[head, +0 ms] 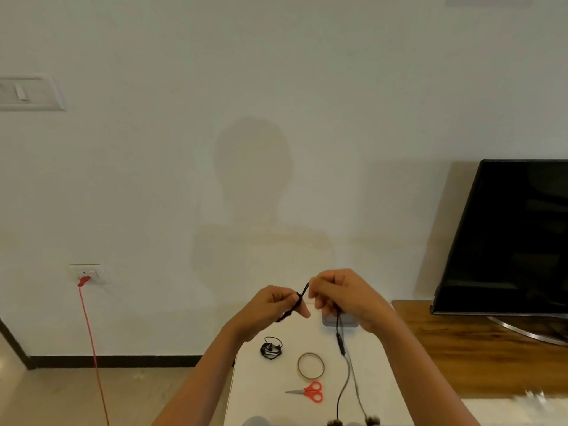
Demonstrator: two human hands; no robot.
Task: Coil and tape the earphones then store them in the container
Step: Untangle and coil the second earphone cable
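**Black cable part-wound, taping and storing not yet begun**

Head view. Your left hand [270, 305] and right hand [344, 293] are raised above the far half of the white bench [261, 395], with the black earphones [302, 292] stretched between them. The left fingers curl round a small bundle of turns. The right fingers pinch the cable just beside it, and the rest runs down from that hand past the inline remote to the two earbuds at the near bench edge. Judged from this, coiling has only started, since most of the cable still hangs loose.

A second, already coiled set [270, 348] lies on the bench below your left hand. Whether it is taped cannot be told, and it is not in the container. The tape roll [310, 365] and the red-handled scissors [310, 392] lie near the bench centre, neither touched. The grey container [349, 321] sits at the far edge, largely hidden behind your right hand, so its contents do not show. Winding, taping and storing all remain.

Room to move: the bench is narrow, and its left edge drops to the floor close beside your left forearm. The wooden stand [445, 348] carrying the television [507, 241] adjoins on the right. The dangling earbuds sit at the near edge and could, in my judgement, snag there. A red cord [92, 348] from the wall socket [89, 273] hangs well apart on the left.
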